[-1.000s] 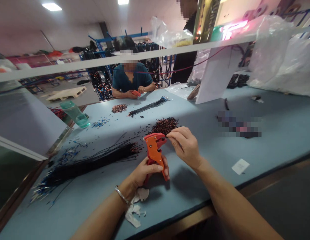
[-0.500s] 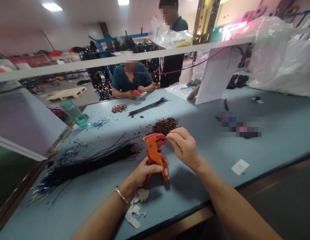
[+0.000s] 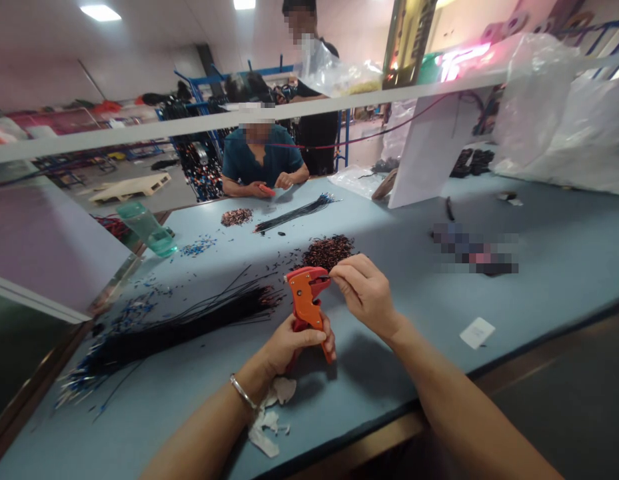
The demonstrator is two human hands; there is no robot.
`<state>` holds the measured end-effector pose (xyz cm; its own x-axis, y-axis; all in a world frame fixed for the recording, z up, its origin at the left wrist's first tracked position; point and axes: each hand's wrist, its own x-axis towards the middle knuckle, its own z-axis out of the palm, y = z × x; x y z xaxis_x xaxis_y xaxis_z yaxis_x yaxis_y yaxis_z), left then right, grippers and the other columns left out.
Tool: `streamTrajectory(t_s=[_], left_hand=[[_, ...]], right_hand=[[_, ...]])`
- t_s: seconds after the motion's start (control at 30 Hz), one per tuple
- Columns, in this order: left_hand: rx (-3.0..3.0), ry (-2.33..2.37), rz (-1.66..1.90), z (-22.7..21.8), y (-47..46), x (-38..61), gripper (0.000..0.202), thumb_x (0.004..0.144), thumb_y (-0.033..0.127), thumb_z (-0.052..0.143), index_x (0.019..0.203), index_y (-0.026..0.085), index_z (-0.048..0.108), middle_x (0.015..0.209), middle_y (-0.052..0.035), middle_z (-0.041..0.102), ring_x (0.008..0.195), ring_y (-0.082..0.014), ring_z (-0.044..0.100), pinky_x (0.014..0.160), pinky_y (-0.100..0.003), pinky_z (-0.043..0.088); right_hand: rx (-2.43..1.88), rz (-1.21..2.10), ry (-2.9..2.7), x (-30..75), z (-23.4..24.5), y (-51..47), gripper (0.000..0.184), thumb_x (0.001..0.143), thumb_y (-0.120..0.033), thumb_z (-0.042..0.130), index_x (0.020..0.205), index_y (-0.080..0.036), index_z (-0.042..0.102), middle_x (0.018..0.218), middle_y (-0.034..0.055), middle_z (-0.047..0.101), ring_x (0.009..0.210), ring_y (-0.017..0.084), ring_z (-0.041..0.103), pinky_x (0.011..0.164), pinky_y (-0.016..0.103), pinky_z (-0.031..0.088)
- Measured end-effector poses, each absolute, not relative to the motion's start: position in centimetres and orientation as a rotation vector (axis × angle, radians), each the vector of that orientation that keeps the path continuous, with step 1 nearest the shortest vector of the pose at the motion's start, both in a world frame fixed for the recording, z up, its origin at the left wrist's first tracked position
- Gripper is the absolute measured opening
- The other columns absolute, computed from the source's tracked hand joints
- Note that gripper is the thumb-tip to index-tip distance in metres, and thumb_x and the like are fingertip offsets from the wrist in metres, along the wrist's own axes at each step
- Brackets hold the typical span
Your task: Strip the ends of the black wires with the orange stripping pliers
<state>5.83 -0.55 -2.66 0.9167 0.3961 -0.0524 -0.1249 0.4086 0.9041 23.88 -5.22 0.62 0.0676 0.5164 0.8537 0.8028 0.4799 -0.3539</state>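
My left hand (image 3: 302,341) is wrapped around the handles of an orange and red wire stripper (image 3: 305,297), held upright above the table. At its jaw, the closed fingertips of my right hand (image 3: 364,290) pinch a thin dark wire, mostly hidden by the fingers. Behind the stripper lies a heap of short dark and copper-coloured wire pieces (image 3: 326,252). A thick bundle of long black wires (image 3: 179,333) stretches across the table to the left, with blue and silvery ends at its near end.
Crumpled white tissue (image 3: 264,433) lies beside my left wrist. A green bottle (image 3: 148,230) stands at the left, near scattered blue bits (image 3: 198,245). Across the blue table, a seated person (image 3: 262,157) holds a red tool; another person stands behind. A white card (image 3: 478,333) lies at right.
My hands and the wire stripper keep nearly the same pose. The standing person has moved left, and the seated person's hands have shifted slightly.
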Motion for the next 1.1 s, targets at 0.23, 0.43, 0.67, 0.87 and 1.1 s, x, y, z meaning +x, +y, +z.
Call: streamTrajectory(t_s=[0.23,0.43,0.67,0.87,1.1], left_hand=[[1.108,0.294,0.350,-2.71,-0.78,6.09,0.027,0.072,0.033,0.074,0.075,0.013,0.057,0.063,-0.0033,0.059,0.060,-0.0191,0.062,0.062,-0.034,0.048],[1.108,0.326,0.366,-2.70,-0.89,6.04,0.023,0.072,0.030,0.072,0.075,0.014,0.055,0.061,-0.0022,0.058,0.057,-0.0182,0.061,0.061,-0.033,0.047],[1.110,0.328,0.367,-2.49,-0.93,6.14,0.024,0.072,0.030,0.072,0.073,0.014,0.054,0.059,-0.0016,0.057,0.056,-0.0174,0.060,0.060,-0.032,0.047],[1.110,0.325,0.362,-2.61,-0.84,6.12,0.023,0.072,0.029,0.071,0.074,0.014,0.054,0.059,-0.0015,0.057,0.055,-0.0171,0.060,0.058,-0.032,0.047],[1.120,0.346,0.364,-2.56,-0.95,6.16,0.026,0.071,0.031,0.073,0.072,0.015,0.053,0.056,-0.0008,0.056,0.052,-0.0163,0.058,0.055,-0.031,0.046]], right_hand=[[-1.185,-0.364,-1.605,23.97,0.66,-5.13,0.015,0.092,-0.016,0.048,0.087,-0.020,0.062,0.080,0.0072,0.063,0.080,0.020,0.055,0.075,0.036,0.046],[-1.200,-0.376,-1.604,24.14,0.67,-5.20,0.016,0.092,-0.016,0.047,0.087,-0.021,0.062,0.081,0.0066,0.063,0.078,0.019,0.054,0.075,0.035,0.044],[-1.195,-0.420,-1.609,24.18,0.73,-5.19,0.016,0.092,-0.016,0.048,0.086,-0.020,0.062,0.081,0.0064,0.063,0.078,0.019,0.055,0.074,0.035,0.043],[-1.214,-0.468,-1.622,24.16,0.55,-5.11,0.014,0.092,-0.015,0.049,0.087,-0.019,0.061,0.081,0.0062,0.064,0.078,0.018,0.054,0.073,0.034,0.042],[-1.222,-0.488,-1.625,24.15,0.58,-5.15,0.013,0.091,-0.014,0.050,0.087,-0.020,0.061,0.080,0.0060,0.064,0.078,0.019,0.055,0.073,0.035,0.043]])
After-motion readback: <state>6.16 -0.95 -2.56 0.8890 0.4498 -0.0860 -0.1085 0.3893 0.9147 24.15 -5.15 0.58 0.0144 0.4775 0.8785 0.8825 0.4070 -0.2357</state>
